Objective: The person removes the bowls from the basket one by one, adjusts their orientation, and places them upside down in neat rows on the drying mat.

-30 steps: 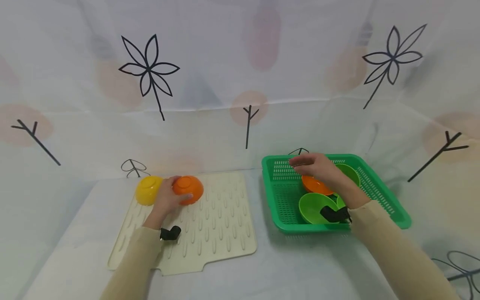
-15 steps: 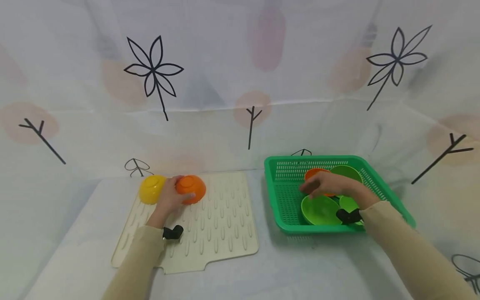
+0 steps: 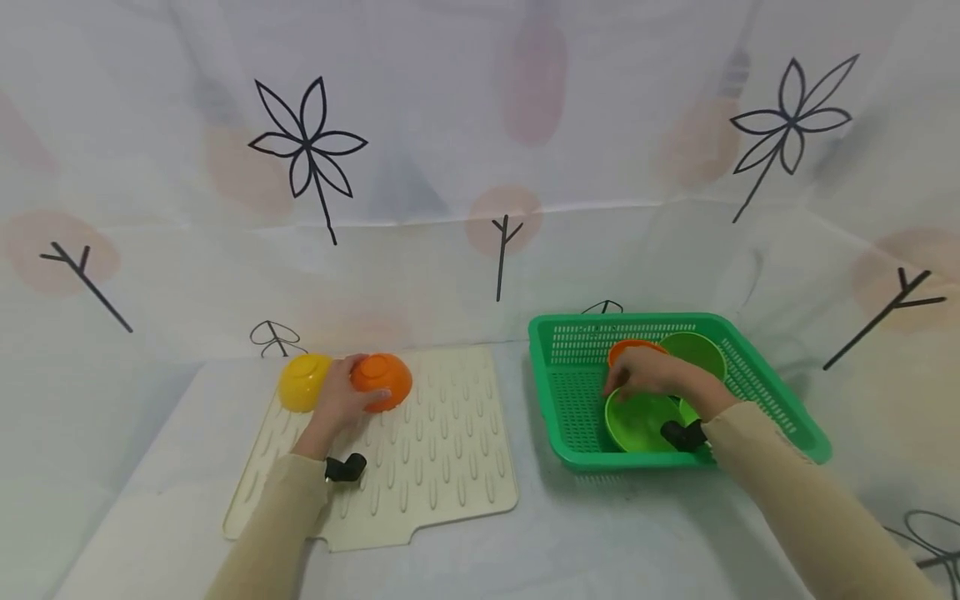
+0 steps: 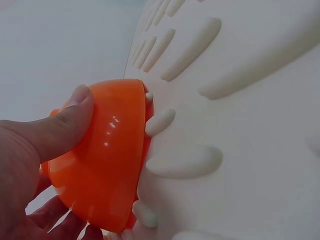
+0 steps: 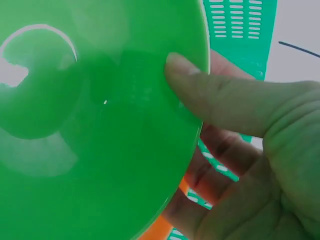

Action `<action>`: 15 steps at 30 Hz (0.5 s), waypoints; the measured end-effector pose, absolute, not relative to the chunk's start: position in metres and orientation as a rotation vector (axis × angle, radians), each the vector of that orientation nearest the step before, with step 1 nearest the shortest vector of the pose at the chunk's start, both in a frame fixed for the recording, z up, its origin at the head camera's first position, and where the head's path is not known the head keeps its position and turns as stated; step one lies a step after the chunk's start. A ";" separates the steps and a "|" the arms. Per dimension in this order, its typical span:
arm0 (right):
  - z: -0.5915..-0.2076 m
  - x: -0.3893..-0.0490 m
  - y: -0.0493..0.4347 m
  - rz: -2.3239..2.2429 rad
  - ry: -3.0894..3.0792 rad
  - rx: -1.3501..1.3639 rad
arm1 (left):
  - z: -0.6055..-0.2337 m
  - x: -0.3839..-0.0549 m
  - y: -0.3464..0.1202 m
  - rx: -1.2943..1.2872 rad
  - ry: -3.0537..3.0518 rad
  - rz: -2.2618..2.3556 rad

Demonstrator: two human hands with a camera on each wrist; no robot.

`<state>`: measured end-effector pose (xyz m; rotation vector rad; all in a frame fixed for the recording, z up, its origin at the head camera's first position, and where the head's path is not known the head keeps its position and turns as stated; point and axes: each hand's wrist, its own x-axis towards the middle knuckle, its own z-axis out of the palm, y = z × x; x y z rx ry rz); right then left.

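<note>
Close to the body, at the near end of the green basket (image 3: 600, 459): the green bowl (image 3: 641, 423), hollow facing the head camera, far rim pinched between thumb and fingers of the right hand (image 3: 648, 373). To handle it well, probably: hold the thumb well inside, fingers firm against the outer wall, and ease upward, clear of the basket's front edge and of the smaller green bowl (image 3: 689, 411) beside it. Lifted or resting on the basket floor: impossible to tell. Watch the orange basket bowl (image 3: 624, 347), just beyond the knuckles, perhaps easily nudged. Across on the cream mat (image 3: 442, 479), steady the upturned orange bowl (image 3: 381, 382), gripped round its wall by the left hand (image 3: 343, 396); press lightly, away from the upturned yellow bowl (image 3: 302, 385). Farther back in the basket, avoid knocking the dark green bowl (image 3: 699, 354).

From the right wrist, plain to see: thumb on the inner surface, fingers curled behind the rim; from the head, mostly the back of the hand. From the left wrist: orange rim against the mat's ridges, but no yellow bowl. Only from the head: both hands together and, farthest off, flower drawings on the cloth backdrop (image 3: 480, 125).
</note>
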<state>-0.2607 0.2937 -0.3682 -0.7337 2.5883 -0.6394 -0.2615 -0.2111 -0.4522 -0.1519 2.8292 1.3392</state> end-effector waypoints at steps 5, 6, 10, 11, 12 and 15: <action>-0.369 -0.262 0.300 -0.685 2.641 -0.715 | -0.451 -0.261 -0.212 -0.135 2.833 1.337; -0.369 -0.262 0.302 -0.707 2.642 -0.705 | -0.451 -0.261 -0.212 -0.138 2.836 1.335; -0.369 -0.262 0.306 -0.766 2.648 -0.661 | -0.450 -0.261 -0.213 -0.129 2.841 1.332; -0.369 -0.262 0.307 -0.772 2.652 -0.652 | -0.450 -0.261 -0.213 -0.127 2.842 1.332; -0.370 -0.262 0.308 -0.776 2.659 -0.644 | -0.450 -0.261 -0.213 -0.125 2.843 1.329; -0.370 -0.262 0.309 -0.773 2.687 -0.627 | -0.451 -0.261 -0.213 -0.117 2.845 1.324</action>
